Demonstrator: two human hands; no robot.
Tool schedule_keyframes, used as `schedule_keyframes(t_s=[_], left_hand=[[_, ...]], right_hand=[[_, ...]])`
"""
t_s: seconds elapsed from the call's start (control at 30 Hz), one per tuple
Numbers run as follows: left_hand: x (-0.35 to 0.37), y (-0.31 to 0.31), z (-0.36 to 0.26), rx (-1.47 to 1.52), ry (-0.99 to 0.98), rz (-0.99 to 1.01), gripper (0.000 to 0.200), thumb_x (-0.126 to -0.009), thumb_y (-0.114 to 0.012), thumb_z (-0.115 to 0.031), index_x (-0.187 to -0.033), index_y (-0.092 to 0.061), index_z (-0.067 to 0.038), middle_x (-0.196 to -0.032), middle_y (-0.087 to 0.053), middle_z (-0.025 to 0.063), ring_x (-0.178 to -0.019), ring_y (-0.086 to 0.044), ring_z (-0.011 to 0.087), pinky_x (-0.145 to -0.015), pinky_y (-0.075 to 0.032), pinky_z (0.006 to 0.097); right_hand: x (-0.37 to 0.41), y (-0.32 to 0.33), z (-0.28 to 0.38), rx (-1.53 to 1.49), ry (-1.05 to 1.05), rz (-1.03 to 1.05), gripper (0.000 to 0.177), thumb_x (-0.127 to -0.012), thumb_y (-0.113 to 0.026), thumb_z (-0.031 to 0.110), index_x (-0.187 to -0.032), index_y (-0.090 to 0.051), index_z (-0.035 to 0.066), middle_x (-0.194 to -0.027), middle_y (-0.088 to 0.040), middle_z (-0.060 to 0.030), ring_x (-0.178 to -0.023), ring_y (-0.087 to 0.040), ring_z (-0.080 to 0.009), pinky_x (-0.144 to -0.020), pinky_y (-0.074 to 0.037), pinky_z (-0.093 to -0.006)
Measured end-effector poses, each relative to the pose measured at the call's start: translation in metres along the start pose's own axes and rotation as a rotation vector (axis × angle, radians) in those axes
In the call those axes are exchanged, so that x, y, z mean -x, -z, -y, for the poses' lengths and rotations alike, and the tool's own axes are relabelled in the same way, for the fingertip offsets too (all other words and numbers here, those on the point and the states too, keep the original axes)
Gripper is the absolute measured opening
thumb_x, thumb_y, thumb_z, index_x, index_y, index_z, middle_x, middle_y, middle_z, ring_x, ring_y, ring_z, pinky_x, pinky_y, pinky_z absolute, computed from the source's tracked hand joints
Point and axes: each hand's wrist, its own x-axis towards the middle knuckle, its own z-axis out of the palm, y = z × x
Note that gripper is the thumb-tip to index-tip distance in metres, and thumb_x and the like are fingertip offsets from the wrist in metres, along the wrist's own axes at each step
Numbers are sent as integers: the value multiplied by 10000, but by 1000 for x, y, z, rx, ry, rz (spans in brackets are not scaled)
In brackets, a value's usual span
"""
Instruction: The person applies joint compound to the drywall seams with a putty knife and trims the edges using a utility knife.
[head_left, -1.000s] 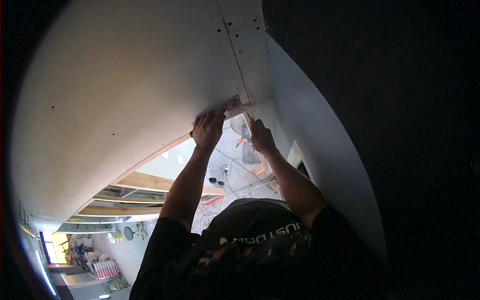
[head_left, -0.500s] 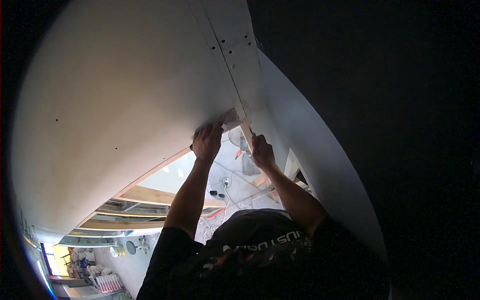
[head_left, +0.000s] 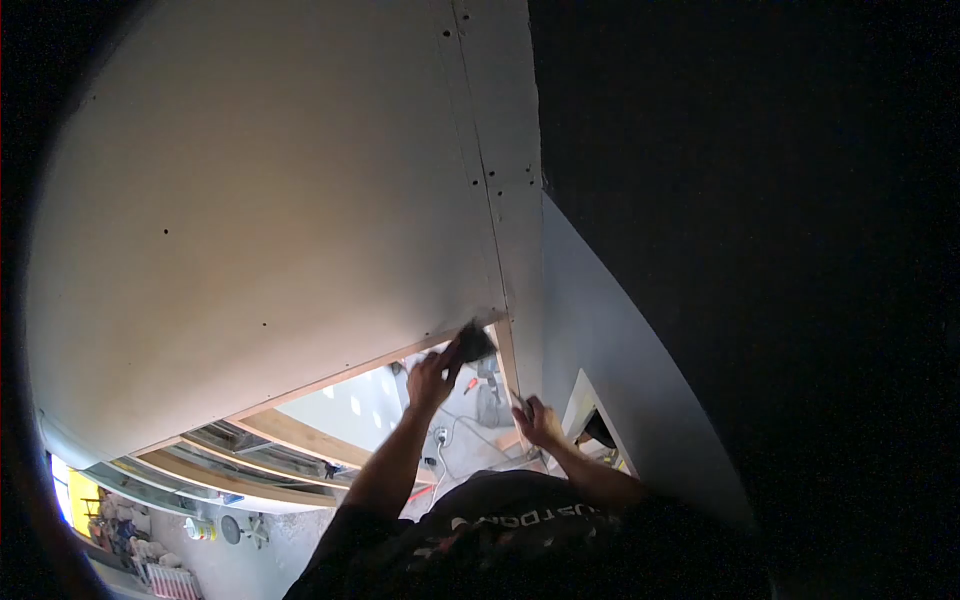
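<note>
My left hand (head_left: 430,382) is closed on a dark flat piece (head_left: 476,343), blurred by motion, near the lower corner of a pale board (head_left: 300,200). My right hand (head_left: 541,424) grips a slim hand tool (head_left: 521,402) by the wooden edge strip (head_left: 507,362); its exact kind I cannot tell. A long seam (head_left: 487,205) with dark screw holes around it runs up the board above both hands.
Curved wooden framing (head_left: 310,440) lies at the lower left. On the floor below are cables (head_left: 470,425) and a red-handled item (head_left: 471,384). A bucket (head_left: 200,528) and piled bags (head_left: 125,520) stand farther left. A grey curved panel (head_left: 630,370) rises at right.
The left hand has come away from the board's edge with the flat piece, which has turned dark side to view. The right hand has moved lower along the edge strip. The view has shifted.
</note>
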Motion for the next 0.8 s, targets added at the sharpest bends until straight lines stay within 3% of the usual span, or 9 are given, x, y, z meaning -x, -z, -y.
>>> schedule_keyframes(t_s=[0.13,0.2,0.23,0.27,0.3,0.37,0.5,0.6,0.8], left_hand=[[137,-19,20,112,312,150,566,-912,-685,-342,-1438,-498,-246,-857,-644,142,-785,-666,367,-672,-536,494],[227,-25,44,124,374,339,623,-900,-671,-407,-1457,-467,-216,-992,-680,209,-873,-667,432,-743,-522,550],[265,-17,48,22,418,545,579,-899,-688,-350,-1387,-525,-83,-926,-682,209,-840,-660,379,-745,-521,475],[335,-53,94,-40,207,424,543,-923,-674,-351,-1360,-537,-60,-1003,-680,199,-857,-655,319,-749,-526,462],[356,0,60,250,222,376,756,-878,-703,-430,-1459,-418,-39,-1033,-695,254,-927,-685,423,-793,-534,506],[385,25,48,314,351,515,758,-877,-705,-432,-1458,-420,-39,-1035,-695,253,-926,-686,420,-791,-535,502],[404,31,39,307,718,808,760,-874,-709,-437,-1455,-423,-39,-1038,-695,251,-924,-687,413,-788,-536,493],[404,32,41,340,815,861,763,-872,-713,-440,-1453,-426,-39,-1040,-695,249,-922,-689,408,-785,-537,487],[400,32,41,398,870,890,767,-868,-719,-446,-1450,-431,-38,-1044,-696,246,-919,-691,398,-780,-539,475]], right_hand=[[24,13,-29,-4,-111,48,361,-967,-597,403,-999,-574,45,-882,-672,-275,-870,-639,-507,-709,-490,-577],[23,23,-27,5,-172,25,360,-957,-615,383,-955,-608,24,-827,-660,-265,-853,-637,-494,-706,-495,-524],[23,26,-28,14,-199,32,360,-955,-615,384,-961,-614,24,-835,-664,-260,-862,-637,-490,-711,-497,-517],[24,25,-33,7,-203,20,360,-955,-615,384,-961,-614,24,-835,-664,-260,-862,-637,-490,-711,-497,-517],[25,18,-45,47,-183,59,367,-950,-623,391,-953,-625,24,-839,-669,-250,-852,-645,-474,-713,-501,-509],[31,3,-61,78,-163,92,373,-945,-631,398,-945,-636,25,-843,-675,-239,-841,-653,-458,-716,-504,-502],[41,-24,-74,74,-119,374,395,-924,-654,446,-957,-677,53,-898,-690,-215,-848,-673,-370,-757,-513,-478],[46,-29,-57,101,-114,542,393,-930,-640,461,-1085,-701,105,-1010,-709,-180,-965,-672,-359,-844,-523,-456],[43,-49,-63,180,-121,682,440,-922,-627,492,-1162,-686,127,-1080,-705,-172,-1022,-657,-371,-884,-522,-452]])
